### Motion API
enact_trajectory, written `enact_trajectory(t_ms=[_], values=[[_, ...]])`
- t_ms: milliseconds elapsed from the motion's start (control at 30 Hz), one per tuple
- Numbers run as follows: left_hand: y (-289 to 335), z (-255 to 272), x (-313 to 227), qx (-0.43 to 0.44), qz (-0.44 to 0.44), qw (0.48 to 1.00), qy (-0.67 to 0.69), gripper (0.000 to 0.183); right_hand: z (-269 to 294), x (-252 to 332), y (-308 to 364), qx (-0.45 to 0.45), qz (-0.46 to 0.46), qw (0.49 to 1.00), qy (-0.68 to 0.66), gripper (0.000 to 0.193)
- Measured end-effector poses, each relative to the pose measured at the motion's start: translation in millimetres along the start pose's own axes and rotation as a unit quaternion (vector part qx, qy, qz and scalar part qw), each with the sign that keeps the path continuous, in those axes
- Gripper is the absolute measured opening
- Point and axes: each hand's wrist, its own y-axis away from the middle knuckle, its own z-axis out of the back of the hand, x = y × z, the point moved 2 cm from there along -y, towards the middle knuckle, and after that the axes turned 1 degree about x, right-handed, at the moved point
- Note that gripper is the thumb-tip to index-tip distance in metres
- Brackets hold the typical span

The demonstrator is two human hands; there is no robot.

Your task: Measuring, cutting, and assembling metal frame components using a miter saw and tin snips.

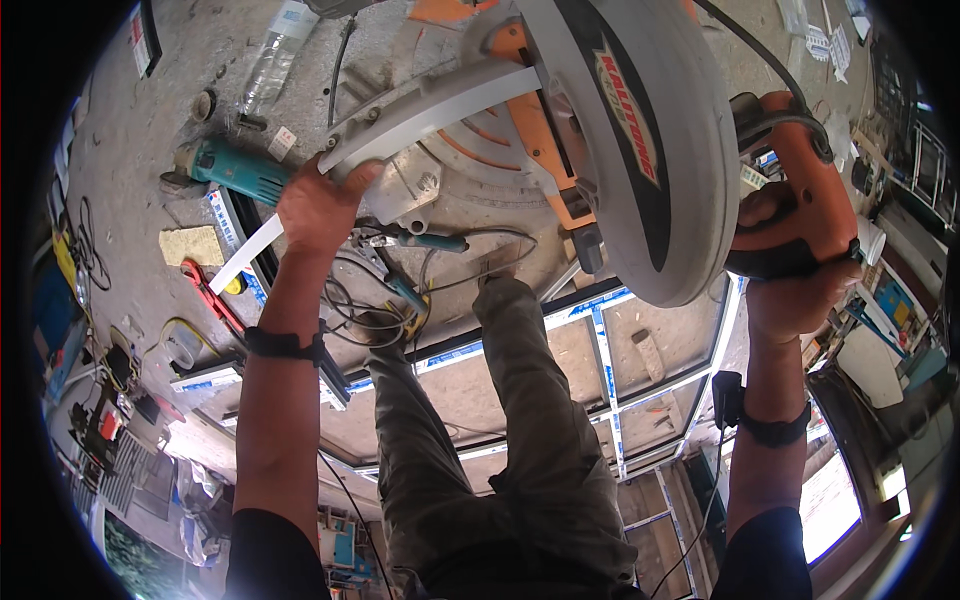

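My left hand (318,212) is closed round a narrow white strip (246,258), which sticks out past the hand toward the lower left. Its thumb lies against the end of the grey metal fence (440,112) of a mitre saw. My right hand (800,300) grips the orange and black handle (815,195) of that saw, fingers wrapped round it. The saw's big grey round guard (690,170) sits between my hands and hides the blade. Under the fence is the saw's base with an orange section (540,140). Whether the strip continues along the fence is hard to make out.
A teal angle grinder (235,172) lies beside my left hand, with a plastic bottle (278,65) beyond. Red-handled pliers or cutters (212,298) and a yellowish block (190,246) lie further left. Looped cables (375,310) and a metal frame (604,350) are around my legs.
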Motion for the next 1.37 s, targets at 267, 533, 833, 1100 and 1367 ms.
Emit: enact_trajectory(t_ms=[267, 533, 833, 1100, 1367], values=[[-1, 10, -8, 0.0, 0.003, 1.0, 0.014, 0.074, 3, -13, 5, -0.012, 0.034, 0.999, 0.034, 0.103], [3, 6, -8, 0.018, 0.004, 1.0, 0.024, 0.07, 5, -51, 15, -0.046, 0.02, 0.998, 0.037, 0.109], [-2, 11, 0, 0.06, 0.005, 0.997, 0.043, 0.074, 9, -52, 7, -0.037, 0.034, 0.999, -0.017, 0.099], [76, 40, -10, 0.072, -0.053, 0.995, 0.043, 0.052, -42, 152, -87, 0.063, -0.017, 0.981, 0.181, 0.077], [208, 40, 65, 0.144, -0.111, 0.983, -0.033, 0.035, -85, 210, -174, 0.139, 0.057, 0.922, 0.356, 0.073]])
